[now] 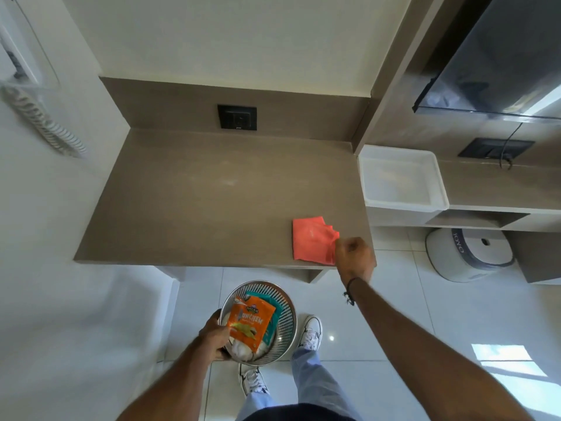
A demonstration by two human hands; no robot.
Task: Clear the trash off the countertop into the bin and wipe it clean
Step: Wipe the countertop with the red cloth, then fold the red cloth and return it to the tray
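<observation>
While the left hand (212,335) pinches an orange snack packet (250,325) over the mesh bin (285,326) on the floor, trash already lies inside, so clearing seems almost done. Farther up, the right hand (353,256), arm stretched, is closed on the edge of the red cloth (312,240) on the brown countertop (212,202); wiping is still left to do

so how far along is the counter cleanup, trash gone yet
Mostly. The countertop shows no trash. The left hand is at the bin with an orange snack packet, not yet released. The right hand pinches the pink cloth. Wiping is left: a pale smudge remains.
</observation>
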